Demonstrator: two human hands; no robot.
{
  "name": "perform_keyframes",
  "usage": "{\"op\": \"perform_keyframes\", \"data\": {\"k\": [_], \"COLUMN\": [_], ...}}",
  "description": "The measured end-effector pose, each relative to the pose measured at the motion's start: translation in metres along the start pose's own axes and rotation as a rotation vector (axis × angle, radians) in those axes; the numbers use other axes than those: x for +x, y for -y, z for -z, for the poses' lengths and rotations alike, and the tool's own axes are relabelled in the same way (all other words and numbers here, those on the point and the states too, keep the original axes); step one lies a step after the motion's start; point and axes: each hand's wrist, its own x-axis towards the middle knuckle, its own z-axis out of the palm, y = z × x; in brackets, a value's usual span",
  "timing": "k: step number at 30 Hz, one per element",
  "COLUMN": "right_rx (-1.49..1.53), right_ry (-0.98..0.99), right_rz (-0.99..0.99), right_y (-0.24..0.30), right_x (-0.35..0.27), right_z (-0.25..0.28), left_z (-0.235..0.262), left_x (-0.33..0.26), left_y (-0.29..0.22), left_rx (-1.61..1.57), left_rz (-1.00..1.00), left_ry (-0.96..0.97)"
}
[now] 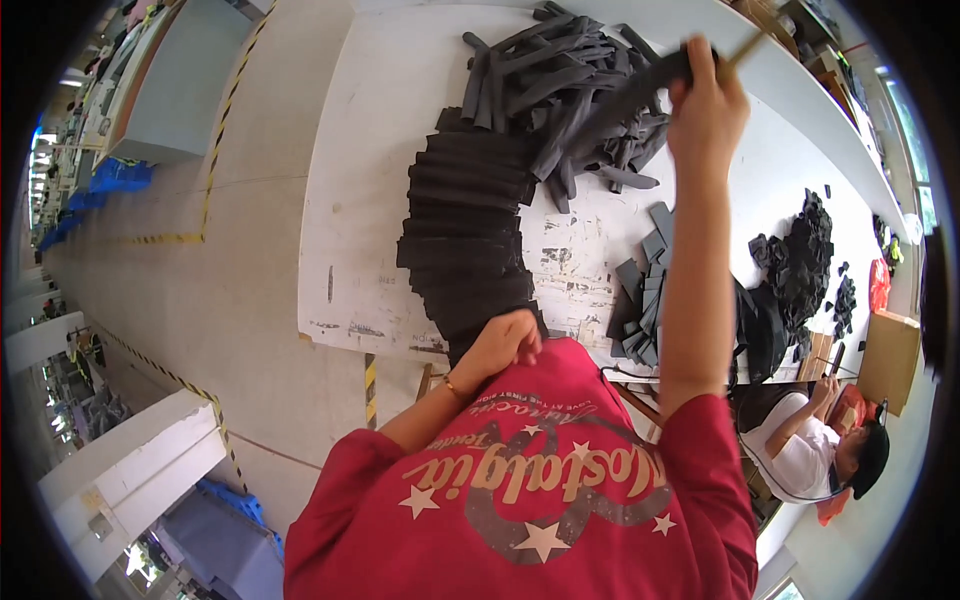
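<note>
My right hand is raised over the far right of the white table, its fingers closed round a thin wooden stick. A dark fabric tube stretches from that fist down toward a heap of similar black tubes; whether the stick runs inside it is hidden. A curved row of overlapping flat black fabric pieces lies along the left half of the table. At its near end, close to my body, sits my left hand with fingers curled in. What those fingers hold, if anything, is hidden.
Flat black strips lie right of the row, partly behind my right forearm. Farther right are piles of small black scraps and a cardboard box. A person in a white shirt sits there. A raised ledge borders the table.
</note>
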Motion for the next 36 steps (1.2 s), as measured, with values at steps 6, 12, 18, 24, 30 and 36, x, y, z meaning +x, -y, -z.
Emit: {"op": "perform_keyframes", "data": {"k": [6,12,18,24,30,36], "right_rx": [-0.368,-0.838,-1.220,-1.207,-1.156,-0.604], "right_ry": [0.326,0.853,1.219,1.223,1.315,1.070], "right_rz": [0.068,-0.073,0.195,0.213,0.255,-0.257], "right_y": [-0.023,-0.070,-0.040,-0.034,-0.060,-0.098], "right_x": [0.020,-0.085,-0.117,-0.119,-0.146,-0.200], "right_z": [0.011,0.142,0.210,0.218,0.188,0.153], "left_z": [0.019,0.041,0.055,0.047,0.032,-0.014], "left_x": [0.021,0.030,0.032,0.032,0.038,0.009], "left_y": [0.023,0.025,0.004,-0.012,-0.014,-0.095], "left_rx": [1.124,1.015,0.652,0.658,0.844,1.027], "left_rz": [-0.390,-0.245,-0.173,-0.176,-0.447,-1.031], "left_ry": [-0.247,-0.258,-0.205,-0.188,-0.156,-0.673]}}
